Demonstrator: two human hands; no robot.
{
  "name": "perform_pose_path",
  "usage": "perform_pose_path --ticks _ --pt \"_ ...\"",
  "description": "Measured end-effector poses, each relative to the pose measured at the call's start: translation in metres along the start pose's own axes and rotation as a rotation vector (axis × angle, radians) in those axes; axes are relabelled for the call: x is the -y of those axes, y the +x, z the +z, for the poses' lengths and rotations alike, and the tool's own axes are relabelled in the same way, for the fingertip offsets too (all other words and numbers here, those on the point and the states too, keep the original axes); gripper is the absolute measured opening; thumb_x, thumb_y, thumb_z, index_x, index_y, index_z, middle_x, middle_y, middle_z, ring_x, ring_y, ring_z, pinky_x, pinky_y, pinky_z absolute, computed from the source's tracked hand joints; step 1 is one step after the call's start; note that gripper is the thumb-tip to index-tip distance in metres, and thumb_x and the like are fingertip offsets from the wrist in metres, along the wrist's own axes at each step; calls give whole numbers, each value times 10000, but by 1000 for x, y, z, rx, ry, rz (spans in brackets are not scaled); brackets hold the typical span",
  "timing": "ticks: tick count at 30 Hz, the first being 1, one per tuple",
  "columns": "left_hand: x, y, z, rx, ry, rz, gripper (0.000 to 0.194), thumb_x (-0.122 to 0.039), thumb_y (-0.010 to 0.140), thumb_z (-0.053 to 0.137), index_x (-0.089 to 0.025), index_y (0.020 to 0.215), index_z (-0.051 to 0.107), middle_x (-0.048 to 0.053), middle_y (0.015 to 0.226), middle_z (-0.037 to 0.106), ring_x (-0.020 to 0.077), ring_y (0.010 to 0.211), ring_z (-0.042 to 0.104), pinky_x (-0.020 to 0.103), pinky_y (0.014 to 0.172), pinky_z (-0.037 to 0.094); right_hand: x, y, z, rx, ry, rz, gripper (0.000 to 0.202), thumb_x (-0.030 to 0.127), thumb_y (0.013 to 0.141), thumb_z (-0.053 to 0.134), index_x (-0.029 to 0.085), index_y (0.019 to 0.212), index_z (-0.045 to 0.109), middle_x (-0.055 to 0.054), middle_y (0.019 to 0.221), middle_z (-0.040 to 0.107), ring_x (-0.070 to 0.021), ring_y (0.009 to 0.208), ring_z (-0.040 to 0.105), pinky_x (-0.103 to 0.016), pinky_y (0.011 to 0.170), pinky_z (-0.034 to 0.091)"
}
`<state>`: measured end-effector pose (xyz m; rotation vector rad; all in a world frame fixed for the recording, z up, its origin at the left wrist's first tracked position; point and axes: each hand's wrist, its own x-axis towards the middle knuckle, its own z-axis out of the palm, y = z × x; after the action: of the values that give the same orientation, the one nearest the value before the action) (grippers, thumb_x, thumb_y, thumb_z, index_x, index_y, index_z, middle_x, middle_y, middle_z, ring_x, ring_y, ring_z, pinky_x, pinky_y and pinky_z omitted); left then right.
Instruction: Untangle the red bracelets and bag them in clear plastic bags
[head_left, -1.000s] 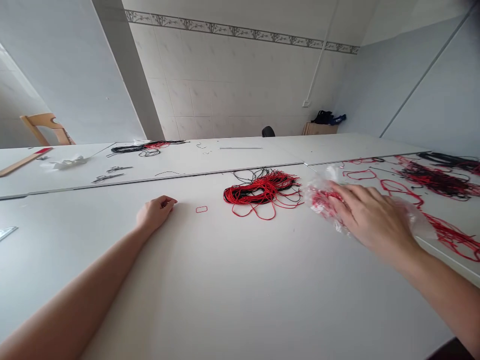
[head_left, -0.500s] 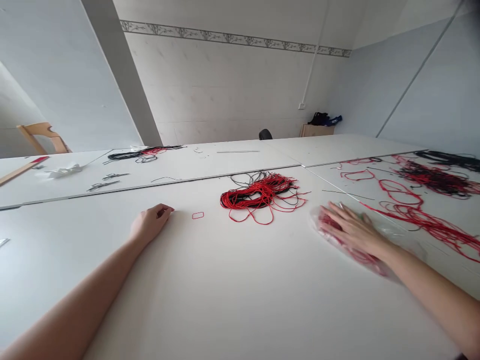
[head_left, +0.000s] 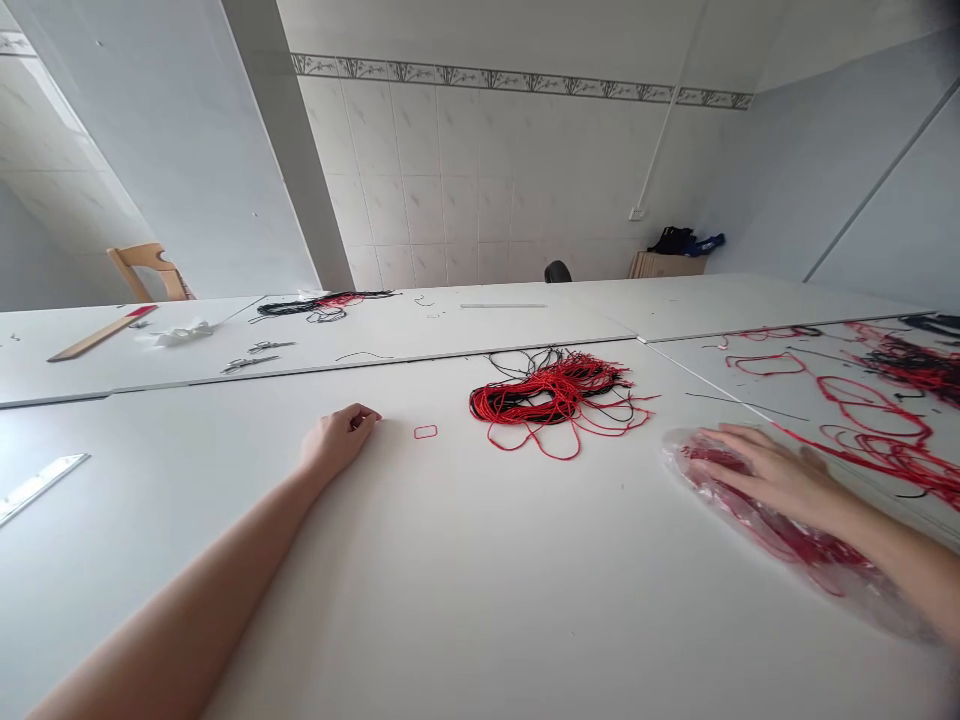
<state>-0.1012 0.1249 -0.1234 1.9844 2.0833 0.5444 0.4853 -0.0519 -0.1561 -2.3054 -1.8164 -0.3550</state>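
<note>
My left hand rests on the white table with its fingers curled in, and nothing shows in them. Just to its right lies a small red rounded-rectangle outline. My right hand lies over a clear plastic bag with red cords inside, its fingers stretched across the top and its far side hidden. Between the two hands sits a looped bundle of red and black cords, with loose ends fanning out at the back right.
More red cords spread at the right. Scissors, a black cord bundle, crumpled white material and a wooden stick lie farther back left. A clear flat strip is at the left edge.
The view has turned somewhat left, so everything sits farther right. More of the bag shows beneath my right hand. My left hand stays curled beside the red outline.
</note>
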Motion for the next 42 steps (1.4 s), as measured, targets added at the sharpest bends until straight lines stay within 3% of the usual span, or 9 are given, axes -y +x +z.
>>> perform_pose_path --ticks 3,9,13,18,26,30,35,39,42 --pt "2 2 0 -5 1 -4 285 -434 929 517 -315 1008 764 6 928 763 249 832 682 295 571 417 32 1 -41 -146 -167 -52 464 616 925 440 390 1220 716 -161 1491 575 -455 1057 694 -721 991 407" --pt "3 1 1 -5 -6 9 285 -437 921 519 -326 1017 764 0 930 764 249 833 688 298 570 419 147 13 -98 -46 -155 -160 304 415 1002 510 246 1065 754 -79 1016 786 -316 838 729 -407 706 482" --pt "3 0 0 -7 -4 21 281 -431 915 526 -311 1011 761 9 955 765 251 858 690 296 570 415 213 28 -84 125 78 -495 220 298 1005 546 292 1086 750 2 1090 778 -200 969 719 -293 712 466" --pt "2 -1 -1 -6 -6 34 282 -417 920 518 -305 1009 761 7 930 759 238 844 685 293 573 422 263 37 -50 183 126 -636 158 253 976 600 202 999 747 -101 1108 760 -257 1078 680 -289 685 447" --pt "5 1 0 -10 -19 43 280 -430 904 538 -305 997 771 21 935 764 252 850 688 291 561 415 250 72 -64 198 366 -528 124 216 879 623 209 772 685 -30 816 771 -189 726 684 -262 593 394" --pt "5 0 -1 -4 -22 41 280 -429 904 538 -303 999 769 20 959 763 250 863 685 293 572 417 220 107 -96 33 572 -396 216 372 965 541 212 913 677 -50 939 773 -184 791 689 -288 665 498" --pt "3 -2 -2 -3 -21 35 278 -417 912 528 -299 999 764 16 946 758 245 842 681 296 572 412 206 127 -129 -351 1295 -227 180 404 925 633 228 896 617 -58 978 749 -180 875 707 -272 627 571" --pt "2 -4 -2 -8 -18 37 272 -413 923 525 -299 998 760 15 947 756 241 850 682 292 584 410 209 125 -139 -172 1307 -305 272 438 864 754 214 836 603 -58 898 753 -175 810 715 -286 636 594" --pt "2 -4 -2 -9 -12 33 267 -413 934 529 -297 1007 758 17 943 752 245 861 683 298 584 411 209 122 -142 -368 1346 -274 272 458 887 730 220 852 603 -52 889 753 -178 804 722 -297 648 605"
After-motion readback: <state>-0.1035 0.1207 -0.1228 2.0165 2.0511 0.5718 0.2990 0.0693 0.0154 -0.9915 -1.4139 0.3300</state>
